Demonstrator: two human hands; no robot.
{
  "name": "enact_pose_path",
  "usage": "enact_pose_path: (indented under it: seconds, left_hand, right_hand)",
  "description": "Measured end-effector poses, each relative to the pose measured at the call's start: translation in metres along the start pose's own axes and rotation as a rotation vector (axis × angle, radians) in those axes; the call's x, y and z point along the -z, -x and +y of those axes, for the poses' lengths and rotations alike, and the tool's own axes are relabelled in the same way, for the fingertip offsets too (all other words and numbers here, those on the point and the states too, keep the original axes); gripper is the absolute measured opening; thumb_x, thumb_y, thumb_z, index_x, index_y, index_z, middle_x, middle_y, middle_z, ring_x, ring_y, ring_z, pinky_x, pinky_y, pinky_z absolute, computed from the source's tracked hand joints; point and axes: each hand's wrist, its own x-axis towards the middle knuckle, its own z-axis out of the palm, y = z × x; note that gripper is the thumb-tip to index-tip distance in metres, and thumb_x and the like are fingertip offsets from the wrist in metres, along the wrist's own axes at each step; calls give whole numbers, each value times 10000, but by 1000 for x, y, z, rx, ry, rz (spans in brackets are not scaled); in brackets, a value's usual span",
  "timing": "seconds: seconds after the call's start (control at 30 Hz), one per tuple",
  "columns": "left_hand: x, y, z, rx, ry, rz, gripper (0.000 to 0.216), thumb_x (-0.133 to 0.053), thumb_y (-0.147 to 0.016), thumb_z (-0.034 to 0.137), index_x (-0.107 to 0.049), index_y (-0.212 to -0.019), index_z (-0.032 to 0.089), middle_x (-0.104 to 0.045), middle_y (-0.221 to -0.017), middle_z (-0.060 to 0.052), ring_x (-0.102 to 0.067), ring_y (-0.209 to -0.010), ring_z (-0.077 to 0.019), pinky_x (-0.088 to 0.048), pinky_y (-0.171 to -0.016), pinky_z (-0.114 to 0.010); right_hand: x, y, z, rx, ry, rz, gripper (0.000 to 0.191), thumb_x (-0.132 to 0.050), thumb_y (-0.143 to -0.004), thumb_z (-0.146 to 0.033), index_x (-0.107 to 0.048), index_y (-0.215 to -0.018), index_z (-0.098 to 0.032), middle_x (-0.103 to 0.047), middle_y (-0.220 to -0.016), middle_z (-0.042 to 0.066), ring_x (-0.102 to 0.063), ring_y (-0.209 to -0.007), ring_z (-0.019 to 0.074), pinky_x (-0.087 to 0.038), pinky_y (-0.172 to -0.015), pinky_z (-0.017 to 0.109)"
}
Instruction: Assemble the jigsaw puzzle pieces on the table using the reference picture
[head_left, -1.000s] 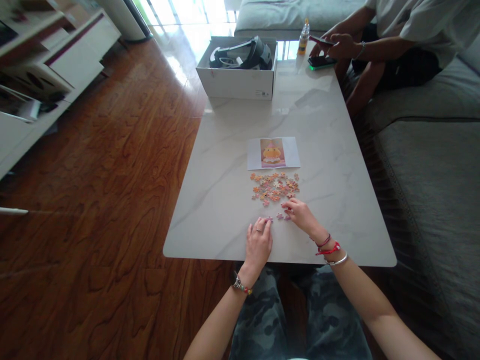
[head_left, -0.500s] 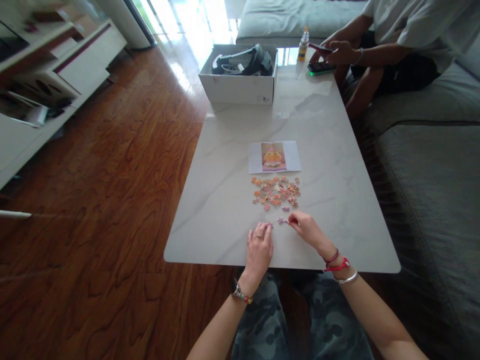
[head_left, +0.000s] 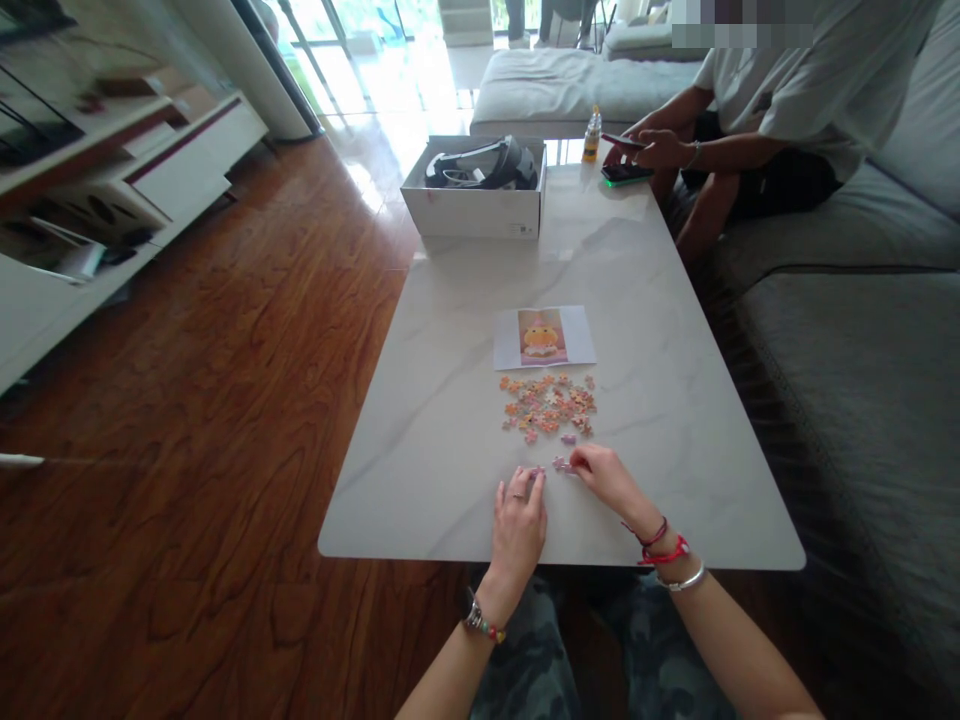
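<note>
**Lots of open marble on both sides**

The left and right stretches of the table are bare, so a hand can slide across easily. Dead ahead, the loose puzzle pieces lie just short of the reference picture. The far end is crowded with a white box, a bottle, a phone and another person's hands.

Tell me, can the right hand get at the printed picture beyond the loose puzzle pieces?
Probably yes. The right hand rests just before the puzzle pieces, and the printed picture lies flat right behind them on the table. Nothing stands between; the hand would only pass over the low pieces.
</note>
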Motion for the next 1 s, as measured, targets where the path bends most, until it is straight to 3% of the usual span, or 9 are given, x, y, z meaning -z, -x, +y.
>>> enact_pose_path:
  seconds: [0.17,0.33,0.43,0.63,0.77,1.0]
  left_hand:
    - [0,0,1,6,-1,-7,446,-357,-783,129,-366,-1223,197,-429,-1242,-80,-337,-1188,-189,-302,-970,-405]
    - [1,2,1,11,-10,-20,456,-352,-783,140,-346,-1238,167,-420,-1251,-98,-334,-1190,-188,-298,-973,-402]
    - [3,2,2,7,-19,-26,454,-336,-789,142,-344,-1242,171,-415,-1256,-103,-337,-1190,-190,-296,-972,-406]
    - [4,2,3,10,-29,-23,460,-338,-792,151,-331,-1252,176,-412,-1261,-102,-335,-1192,-191,-294,-975,-408]
    - [2,3,1,12,-22,-35,454,-325,-799,149,-325,-1253,171,-398,-1274,-100,-317,-1203,-187,-283,-980,-415]
    - [1,4,-1,-2,-22,-49,429,-313,-805,154,-355,-1232,165,-409,-1267,-93,-316,-1205,-186,-279,-982,-418]
  right_hand:
    - [14,-16,3,-69,115,79,73,-515,-750,-183,-563,-803,-168,-537,-829,41,-534,-706,125,-405,-669,229]
    - [5,-34,-7,-91,313,-10,72,-523,-749,-168,-545,-817,-159,-513,-908,76,-527,-765,153,-401,-680,238]
    - [2,-34,-8,-25,365,-7,57,-512,-754,-156,-537,-806,-155,-536,-872,94,-512,-809,188,-401,-693,264]
    - [6,-22,-10,110,188,32,102,-474,-780,-147,-574,-773,-164,-589,-777,72,-524,-777,177,-408,-694,270]
    - [0,-14,-18,145,-40,-69,114,-501,-773,-164,-614,-774,-174,-622,-755,38,-553,-694,124,-416,-645,216]
    - [-18,-11,-27,55,74,-124,115,-528,-734,-153,-643,-728,-160,-635,-724,57,-563,-673,139,-413,-637,227]
